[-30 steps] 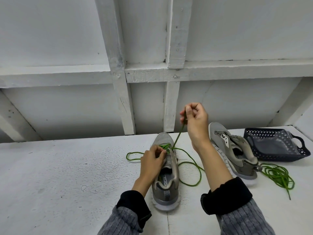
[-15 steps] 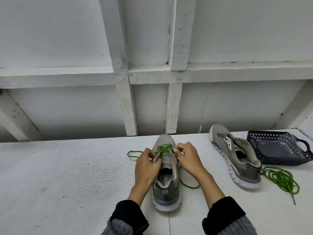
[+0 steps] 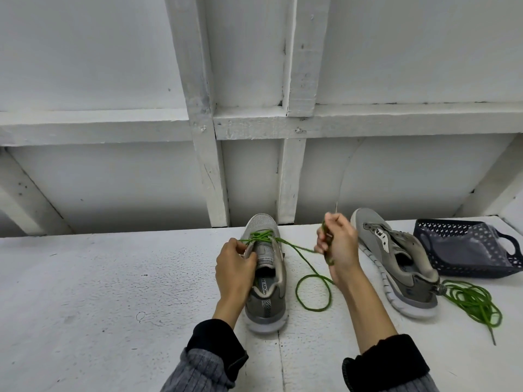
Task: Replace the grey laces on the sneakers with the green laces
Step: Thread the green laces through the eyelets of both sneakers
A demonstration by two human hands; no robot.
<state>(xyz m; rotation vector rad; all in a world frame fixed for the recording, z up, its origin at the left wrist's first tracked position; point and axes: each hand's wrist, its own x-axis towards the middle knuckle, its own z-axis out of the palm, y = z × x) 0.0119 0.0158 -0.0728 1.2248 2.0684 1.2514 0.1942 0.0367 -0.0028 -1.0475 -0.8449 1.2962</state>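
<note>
A grey sneaker (image 3: 266, 304) stands toe-away in front of me, with a green lace (image 3: 300, 251) crossed through its front eyelets. My left hand (image 3: 235, 267) grips the sneaker's left eyelet edge near the crossings. My right hand (image 3: 338, 244) is closed on the lace's right end, drawn out to the right of the shoe, and the slack loops on the table below it. A second grey sneaker (image 3: 396, 267) without a lace lies to the right. Another green lace (image 3: 475, 304) is coiled behind its heel.
A dark blue perforated basket (image 3: 464, 244) holding something grey sits at the far right. The white table (image 3: 99, 292) ends at a white wall with wooden beams (image 3: 215, 165) just behind the shoes.
My right hand left the shoe's eyelets and pulled the lace end out to the right and upward. My left hand stayed on the shoe's left side.
</note>
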